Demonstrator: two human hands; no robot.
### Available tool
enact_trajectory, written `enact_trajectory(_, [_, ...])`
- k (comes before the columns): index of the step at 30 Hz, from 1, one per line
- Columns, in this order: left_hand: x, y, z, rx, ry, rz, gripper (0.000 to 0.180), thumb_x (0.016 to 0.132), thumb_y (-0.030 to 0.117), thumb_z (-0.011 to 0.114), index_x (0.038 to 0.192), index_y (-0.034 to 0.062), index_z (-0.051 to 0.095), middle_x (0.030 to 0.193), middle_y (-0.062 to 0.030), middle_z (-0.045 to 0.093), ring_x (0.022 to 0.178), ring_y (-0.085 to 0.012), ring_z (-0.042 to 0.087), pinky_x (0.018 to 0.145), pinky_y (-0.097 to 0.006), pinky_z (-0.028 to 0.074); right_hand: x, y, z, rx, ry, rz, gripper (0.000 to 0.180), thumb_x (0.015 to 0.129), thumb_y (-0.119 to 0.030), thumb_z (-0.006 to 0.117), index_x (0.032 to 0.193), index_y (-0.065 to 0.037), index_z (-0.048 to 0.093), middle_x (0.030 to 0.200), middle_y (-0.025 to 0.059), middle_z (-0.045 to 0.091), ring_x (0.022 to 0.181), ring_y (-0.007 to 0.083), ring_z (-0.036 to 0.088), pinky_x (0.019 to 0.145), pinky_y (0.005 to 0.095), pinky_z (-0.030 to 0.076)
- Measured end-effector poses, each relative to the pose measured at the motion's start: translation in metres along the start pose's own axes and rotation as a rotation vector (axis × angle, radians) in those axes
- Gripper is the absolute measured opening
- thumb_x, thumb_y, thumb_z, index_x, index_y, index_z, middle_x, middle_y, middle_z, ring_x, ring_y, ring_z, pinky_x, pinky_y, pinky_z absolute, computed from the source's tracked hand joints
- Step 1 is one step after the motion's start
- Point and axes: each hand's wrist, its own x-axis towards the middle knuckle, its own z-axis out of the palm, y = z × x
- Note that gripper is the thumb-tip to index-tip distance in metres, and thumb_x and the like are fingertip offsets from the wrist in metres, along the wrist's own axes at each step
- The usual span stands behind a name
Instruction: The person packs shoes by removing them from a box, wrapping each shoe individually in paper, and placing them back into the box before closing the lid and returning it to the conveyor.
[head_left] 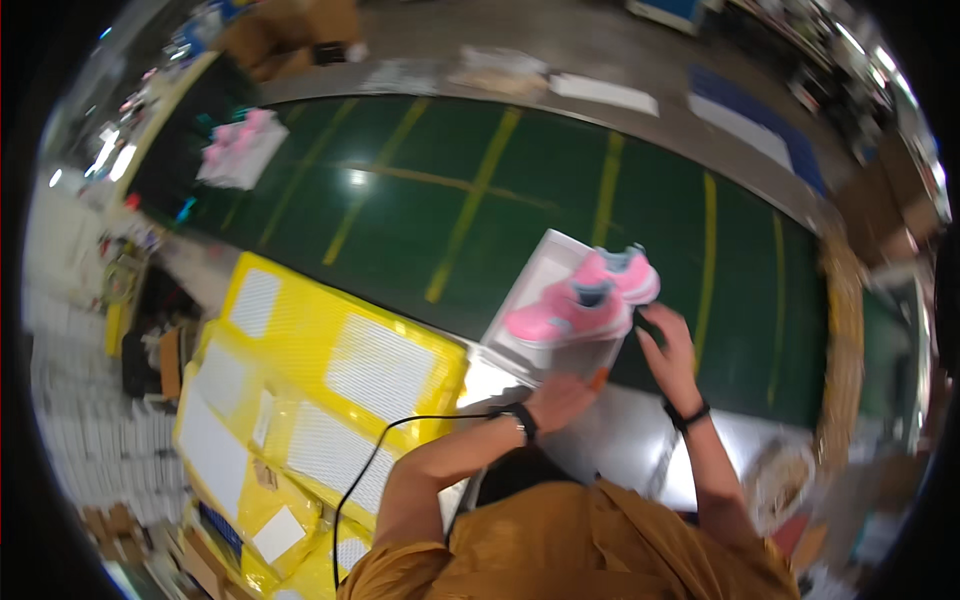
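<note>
A pair of pink sneakers (572, 312) with grey-blue linings lies in an open pale shoebox (533, 265), tilted across the near edge of the green conveyor belt. My left hand (562, 400) is by the near side of the box, smeared by motion. A small orange spot (599, 378) shows at its fingertips; what it is I cannot make out. Close to the heels of the sneakers, my right hand (668, 345) is open, thumb and fingers apart, with nothing visible in it. Both wrists wear dark bands, and a black cable (385, 435) runs from the left one.
Yellow-wrapped stacks of white sheets (335, 345) stand on my left. The green belt (400, 215) with yellow stripes crosses ahead, carrying another box with pink shoes (240, 150) at far left. A metal ledge (630, 440) lies before me; cardboard boxes (885, 200) sit at right.
</note>
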Motion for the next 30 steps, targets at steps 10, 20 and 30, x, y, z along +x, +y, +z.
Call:
enact_trajectory(10, [-0.042,0.131,0.131,0.002,0.087,0.056,0.063,0.085,0.01,0.051,0.147,0.0085,0.035,0.08,-0.01,0.059,0.081,-0.0284,0.058,0.074,-0.041,0.046,-0.051,0.031,-0.05,-0.693,-0.623,-0.539,0.028,0.077,-0.017,0.067,0.098,-0.034,0.069,0.076,0.0003,0.057,0.079,0.0216,0.059,0.084,0.0371,0.038])
enact_trajectory(20, [-0.043,0.169,0.114,0.084,0.131,-0.012,0.017,0.078,0.01,0.055,0.093,0.0058,0.064,0.085,-0.0128,0.062,0.085,-0.0307,0.059,0.075,-0.042,0.047,-0.084,0.015,-0.197,-0.395,-0.48,-0.163,0.006,0.072,-0.019,0.063,0.068,-0.018,0.068,0.068,0.003,0.06,0.072,0.0254,0.06,0.067,0.0412,0.041])
enact_trajectory(30, [-0.013,0.156,0.087,-0.379,0.228,0.285,0.026,0.071,0.031,0.077,0.085,0.0096,0.07,0.083,-0.014,0.067,0.08,-0.0365,0.063,0.071,-0.047,0.049,-0.225,0.078,-0.219,-0.664,-0.086,0.23,0.014,0.073,-0.004,0.059,0.08,-0.015,0.062,0.074,0.009,0.058,0.075,0.0311,0.06,0.066,0.044,0.047])
